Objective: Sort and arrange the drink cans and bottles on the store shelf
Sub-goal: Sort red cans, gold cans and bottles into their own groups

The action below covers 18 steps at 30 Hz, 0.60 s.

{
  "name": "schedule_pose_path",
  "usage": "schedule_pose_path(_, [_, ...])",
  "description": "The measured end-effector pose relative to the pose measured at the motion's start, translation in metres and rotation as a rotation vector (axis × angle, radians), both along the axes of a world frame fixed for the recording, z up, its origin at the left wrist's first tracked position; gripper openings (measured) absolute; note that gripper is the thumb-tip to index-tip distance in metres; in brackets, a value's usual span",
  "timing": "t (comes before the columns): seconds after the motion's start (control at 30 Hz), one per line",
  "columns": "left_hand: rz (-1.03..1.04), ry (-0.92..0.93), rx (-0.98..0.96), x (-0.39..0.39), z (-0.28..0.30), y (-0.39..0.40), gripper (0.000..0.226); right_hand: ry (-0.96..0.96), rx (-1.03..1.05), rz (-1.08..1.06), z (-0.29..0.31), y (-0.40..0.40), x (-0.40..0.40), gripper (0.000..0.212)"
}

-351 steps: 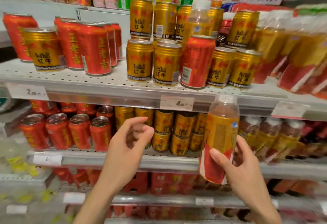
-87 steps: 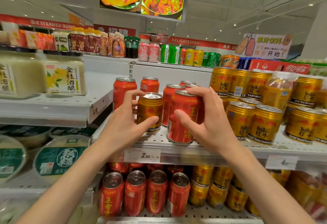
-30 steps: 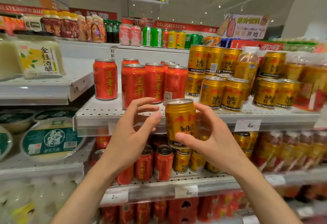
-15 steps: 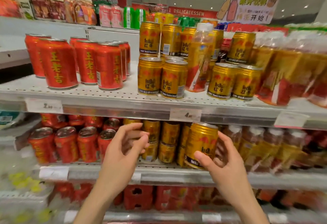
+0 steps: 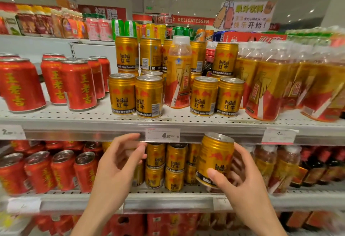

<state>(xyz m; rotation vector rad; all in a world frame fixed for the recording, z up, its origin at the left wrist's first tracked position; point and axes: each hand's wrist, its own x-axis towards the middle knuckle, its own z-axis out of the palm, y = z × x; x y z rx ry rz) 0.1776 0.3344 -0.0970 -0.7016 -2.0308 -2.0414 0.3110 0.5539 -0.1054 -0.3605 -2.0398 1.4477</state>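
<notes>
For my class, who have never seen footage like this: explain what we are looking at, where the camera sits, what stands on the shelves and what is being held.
There is no machine here. A person wears a wide-angle camera on the head, so you look forward and down past their two bare arms at a store shelf.

The right hand grips a gold can, tilted, in front of the lower shelf. The left hand holds nothing, its fingers loosely curled.

On the upper shelf stand red cans at the left, gold cans stacked in the middle, and a single bottle among them. Wrapped bottle packs fill the right. A price tag sits on the shelf edge. The lower shelf carries more red and gold cans.
</notes>
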Motion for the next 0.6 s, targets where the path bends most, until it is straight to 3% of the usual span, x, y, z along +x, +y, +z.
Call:
schedule_pose_path(0.17, [0.001,0.174,-0.05,-0.011,0.035,-0.002,0.025,0.052,0.195,-0.008,0.046,-0.006,-0.014,0.077])
schedule_pose_path(0.33, [0.132,0.535,-0.165,-0.042,0.075,-0.005,0.018,0.152,0.439,0.002,0.092,-0.011,-0.046,0.088])
schedule_pose_path(0.47, [0.238,0.776,-0.304,-0.069,0.102,0.003,0.026,0.129,0.655,-0.001,0.117,-0.007,-0.075,0.086])
schedule_pose_path(0.6, [0.176,0.823,-0.444,-0.078,0.116,0.014,0.034,0.069,0.841,-0.009,0.115,0.001,-0.099,0.092])
